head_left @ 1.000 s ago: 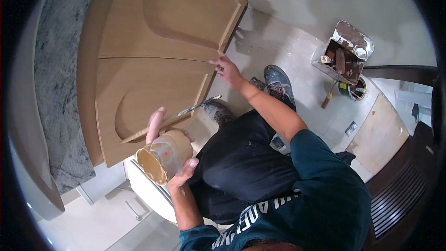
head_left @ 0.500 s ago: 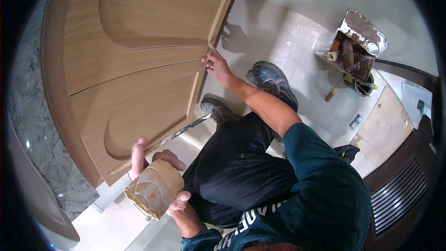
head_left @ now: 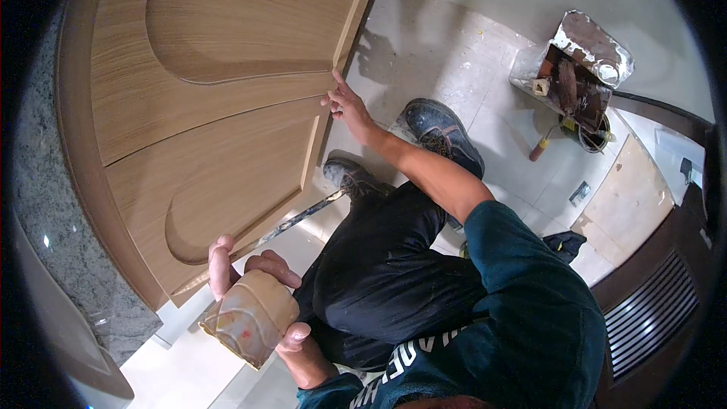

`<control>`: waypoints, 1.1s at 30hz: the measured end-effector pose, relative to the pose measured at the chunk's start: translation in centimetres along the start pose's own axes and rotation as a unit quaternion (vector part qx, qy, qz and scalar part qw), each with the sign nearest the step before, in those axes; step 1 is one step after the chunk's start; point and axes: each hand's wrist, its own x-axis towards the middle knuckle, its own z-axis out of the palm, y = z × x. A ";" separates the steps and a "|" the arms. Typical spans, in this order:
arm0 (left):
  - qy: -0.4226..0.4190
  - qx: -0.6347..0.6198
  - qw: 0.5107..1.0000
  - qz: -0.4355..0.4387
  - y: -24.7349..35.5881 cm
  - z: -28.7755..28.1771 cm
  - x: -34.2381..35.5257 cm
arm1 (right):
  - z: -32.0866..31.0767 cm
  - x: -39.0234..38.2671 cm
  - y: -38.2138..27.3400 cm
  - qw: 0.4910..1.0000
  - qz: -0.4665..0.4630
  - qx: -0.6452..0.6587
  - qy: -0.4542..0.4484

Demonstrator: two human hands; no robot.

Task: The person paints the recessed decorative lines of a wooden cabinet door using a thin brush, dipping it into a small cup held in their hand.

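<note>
The left hand (head_left: 294, 337) is wrapped around a translucent cup (head_left: 254, 314), its thumb on one side and its fingers on the other; the cup is coated in tan and tilted, with its rim toward the lower left, in front of the lower cabinet; a thin stick (head_left: 295, 220), dark and speckled along much of its length and pale toward its lower-left end, passes between the fingers of the same hand and slants up to the right, its far end just beside a shoe (head_left: 352, 174); the right hand (head_left: 348, 106) is clasped on nothing, its index finger stretched out and the other fingers loosely bent; its fingertips are at the edge of two wooden doors, the upper door (head_left: 242, 23) and the lower door (head_left: 227, 174), near the seam between them; whether they press on the wood I cannot tell; a grey stone counter (head_left: 76, 257) runs along the left; well apart, on the tiled floor (head_left: 492, 125), stands a clear container (head_left: 530, 68) stained brown inside, with a roller (head_left: 566, 87) lying in it, a white-and-brown lid (head_left: 591, 42) against it, and a tin (head_left: 594, 136) and a yellow-and-red handle (head_left: 539, 150) just beside it
</note>
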 end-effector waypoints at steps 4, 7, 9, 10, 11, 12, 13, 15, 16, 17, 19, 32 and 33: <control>-0.003 0.001 1.000 -0.003 0.0 0.1 -0.1 | 0.6 0.6 -0.2 1.000 0.000 0.016 -0.015; -0.015 0.007 1.000 -0.001 0.0 -0.2 -0.2 | 2.3 0.2 -0.7 0.999 -0.019 -0.015 -0.023; -0.015 0.003 1.000 0.000 0.2 0.0 -0.3 | 3.3 -0.5 -0.8 0.997 -0.056 -0.043 -0.029; -0.015 0.001 1.000 0.001 0.2 -0.1 -0.3 | 3.7 -0.8 -0.6 0.994 -0.083 -0.057 -0.033; -0.016 -0.001 1.000 0.002 0.1 -0.3 -0.4 | 3.9 -1.1 -0.5 0.991 -0.110 -0.071 -0.038; -0.018 -0.001 1.000 0.003 0.1 -0.3 -0.4 | 3.8 -1.5 -0.5 0.989 -0.113 -0.088 -0.048; -0.019 0.000 1.000 0.004 0.1 -0.4 -0.4 | 3.6 -1.9 -0.6 0.986 -0.116 -0.103 -0.059; -0.021 0.006 1.000 0.003 0.0 -0.4 -0.4 | 2.8 -2.5 -1.0 0.992 -0.084 -0.074 -0.063; -0.021 0.009 1.000 0.002 0.2 -0.4 -0.4 | 2.4 -2.8 -1.6 0.997 -0.049 -0.029 -0.056; -0.018 0.012 1.000 0.001 0.4 -0.3 -0.4 | 2.2 -3.0 -2.1 0.999 -0.013 0.016 -0.049; -0.026 0.013 1.000 0.001 0.4 -0.4 -0.4 | 1.6 -2.8 -3.2 0.976 0.049 0.201 -0.066; -0.004 0.021 0.999 -0.046 1.1 0.5 -0.4 | 1.4 0.3 -0.3 0.925 -0.165 -0.335 0.064; -0.006 0.020 0.998 -0.054 1.0 0.4 -0.5 | 0.9 0.5 -0.2 0.910 -0.150 -0.379 0.079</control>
